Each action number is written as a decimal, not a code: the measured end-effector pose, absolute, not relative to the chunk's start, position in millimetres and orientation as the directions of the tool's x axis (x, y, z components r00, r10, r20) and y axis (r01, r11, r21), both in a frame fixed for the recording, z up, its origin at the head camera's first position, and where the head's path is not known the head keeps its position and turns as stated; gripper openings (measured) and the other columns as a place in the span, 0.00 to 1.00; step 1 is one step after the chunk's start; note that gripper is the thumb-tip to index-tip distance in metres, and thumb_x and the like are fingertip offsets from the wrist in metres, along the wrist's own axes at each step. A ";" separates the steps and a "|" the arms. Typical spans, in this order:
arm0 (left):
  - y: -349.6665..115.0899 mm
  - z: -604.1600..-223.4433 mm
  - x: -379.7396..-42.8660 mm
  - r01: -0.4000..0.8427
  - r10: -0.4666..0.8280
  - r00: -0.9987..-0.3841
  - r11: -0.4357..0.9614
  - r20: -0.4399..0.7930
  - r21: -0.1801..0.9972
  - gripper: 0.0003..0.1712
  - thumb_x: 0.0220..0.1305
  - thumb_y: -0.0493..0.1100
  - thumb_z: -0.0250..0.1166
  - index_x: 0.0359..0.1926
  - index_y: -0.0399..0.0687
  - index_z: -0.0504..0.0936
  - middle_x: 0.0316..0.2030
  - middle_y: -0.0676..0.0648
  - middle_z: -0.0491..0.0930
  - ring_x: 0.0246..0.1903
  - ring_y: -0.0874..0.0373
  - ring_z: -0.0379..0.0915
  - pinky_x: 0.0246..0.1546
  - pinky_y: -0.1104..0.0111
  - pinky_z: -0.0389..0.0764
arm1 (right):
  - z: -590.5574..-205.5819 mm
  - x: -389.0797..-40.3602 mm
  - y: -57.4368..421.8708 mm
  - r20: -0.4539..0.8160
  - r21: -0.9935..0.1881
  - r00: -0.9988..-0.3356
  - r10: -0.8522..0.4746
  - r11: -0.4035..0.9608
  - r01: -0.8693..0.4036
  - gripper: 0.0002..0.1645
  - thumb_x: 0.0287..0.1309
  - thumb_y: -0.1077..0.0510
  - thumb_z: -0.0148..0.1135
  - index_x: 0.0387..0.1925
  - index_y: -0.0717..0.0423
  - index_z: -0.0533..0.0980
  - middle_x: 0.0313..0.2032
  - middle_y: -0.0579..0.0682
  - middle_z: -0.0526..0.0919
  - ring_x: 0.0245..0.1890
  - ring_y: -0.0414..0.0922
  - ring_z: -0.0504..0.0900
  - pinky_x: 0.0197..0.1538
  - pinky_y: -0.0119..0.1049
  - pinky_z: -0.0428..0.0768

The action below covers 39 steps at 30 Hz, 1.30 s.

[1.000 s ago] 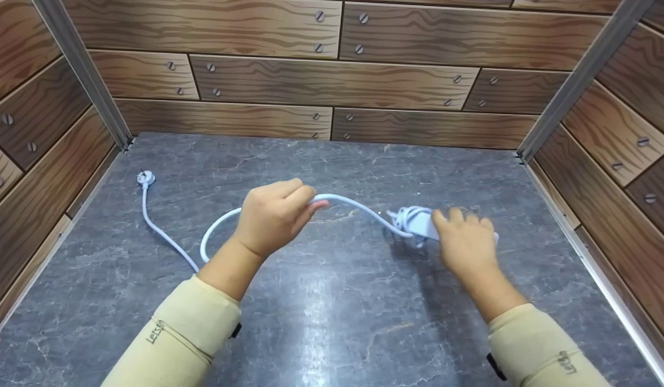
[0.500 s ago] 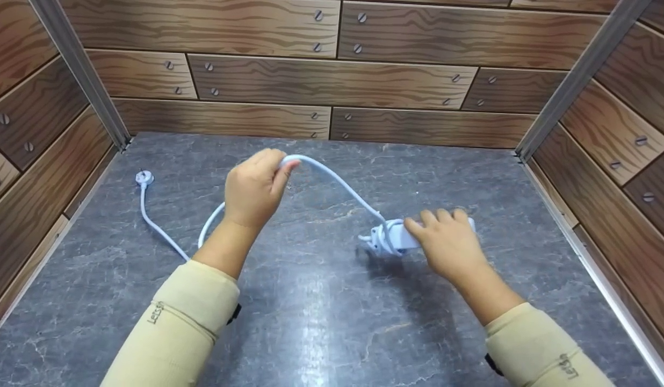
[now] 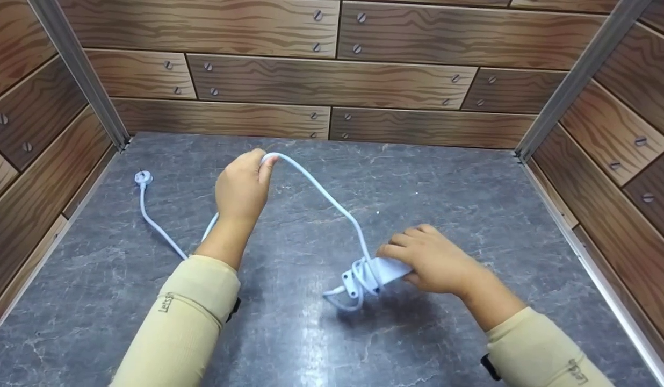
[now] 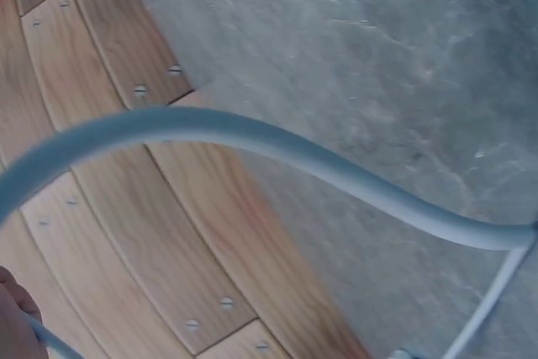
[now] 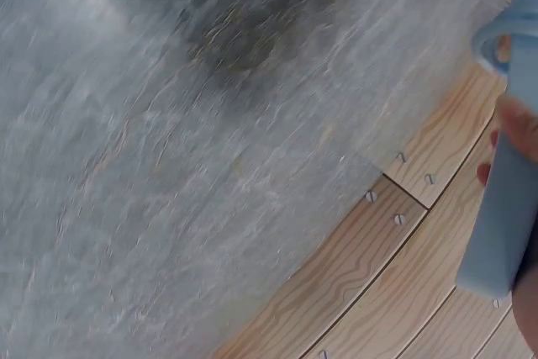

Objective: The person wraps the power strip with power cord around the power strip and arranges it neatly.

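Note:
My right hand [image 3: 431, 262] grips one end of a pale blue power strip [image 3: 392, 271], tilted over the floor with a shadow beneath. Several turns of its cord [image 3: 332, 200] are wound about the far end. From there the cord rises in an arc to my left hand [image 3: 239, 188], which pinches it between thumb and fingers. Past that hand it runs down behind the wrist and out to a round plug [image 3: 143, 178] lying at the left. A thick bend of cord [image 4: 286, 145] crosses the left wrist view. In the right wrist view, fingers curl round the power strip [image 5: 503, 216].
A dark grey marbled surface [image 3: 471, 183] spreads under both hands. Wood-patterned panels [image 3: 332, 83] wall it at the back and both sides, with metal posts [image 3: 584, 75] at the rear corners.
My right hand has brought the power strip leftward and nearer, turning it. My left hand has moved up and left with the cord, so the stretch between the hands is longer.

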<state>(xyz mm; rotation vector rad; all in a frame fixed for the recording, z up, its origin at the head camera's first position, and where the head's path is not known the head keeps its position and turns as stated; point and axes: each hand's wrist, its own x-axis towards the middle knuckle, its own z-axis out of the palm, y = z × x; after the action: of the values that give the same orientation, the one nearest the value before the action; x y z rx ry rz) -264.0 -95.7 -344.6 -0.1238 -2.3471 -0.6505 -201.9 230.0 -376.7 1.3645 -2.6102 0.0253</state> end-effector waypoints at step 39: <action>-68.1 -433.0 -250.5 0.655 0.654 -0.755 0.756 0.034 0.009 0.14 0.58 0.59 0.58 0.35 0.56 0.75 0.32 0.52 0.74 0.36 0.54 0.66 0.34 0.63 0.73 | -333.7 -186.7 199.6 0.388 -0.754 -0.840 -0.379 0.393 -0.526 0.31 0.48 0.67 0.65 0.55 0.60 0.64 0.43 0.52 0.75 0.39 0.46 0.74 0.42 0.42 0.74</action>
<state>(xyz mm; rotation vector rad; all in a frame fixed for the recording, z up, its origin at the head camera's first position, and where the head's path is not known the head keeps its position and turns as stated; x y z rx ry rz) -250.5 -68.1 -433.0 -1.0879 -2.9168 -0.0311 -186.7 199.6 -333.7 0.8157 -2.4906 1.4356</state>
